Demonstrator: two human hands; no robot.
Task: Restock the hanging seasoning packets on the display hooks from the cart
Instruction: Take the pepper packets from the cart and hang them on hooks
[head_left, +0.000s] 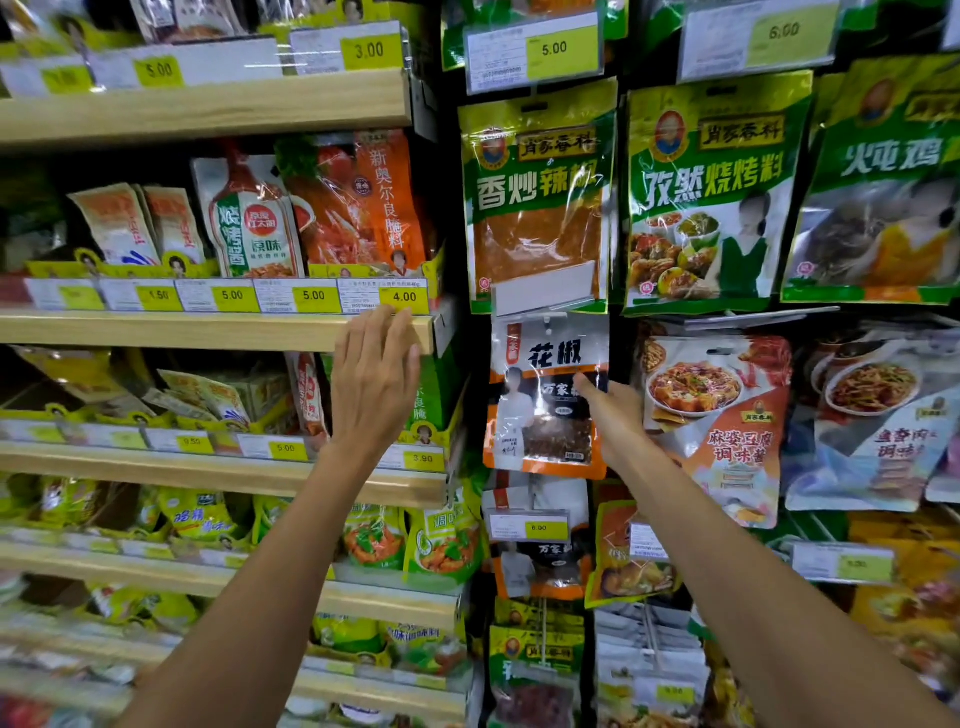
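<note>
At far left of my feed I see wooden shelves (208, 332) stacked with sauce pouches, a row of yellow price tags along each front edge. An orange pouch (363, 208) stands at the right end of the upper-middle shelf, above the 4.00 tag (404, 297).

Just below that tag, left of centre, the left hand (376, 374) is raised with its back to me. The fingers are straight, close together and hold nothing. Their tips overlap the shelf's front edge, but I cannot tell if they touch it.

At centre frame the pepper packet (545, 395), white on top and orange-edged below, hangs from a hook (548, 325). It sits under a green chili packet (537, 197) and a blank tag holder (545, 291). Lower on the same column are a 6.00 tag (530, 529) and a second pepper packet (540, 566).

The right hand (615, 415) reaches in from the lower right to the hanging packet's right edge. One finger lies straight across the packet's front. The other fingers are hidden, so I cannot tell whether the hand grips the packet or only touches it.

Just right of that hand hangs a tofu-sauce packet (722, 415), with a green barbecue packet (711, 192) above it. A green chicken packet (883, 182) hangs at the upper right edge of the frame.
</note>
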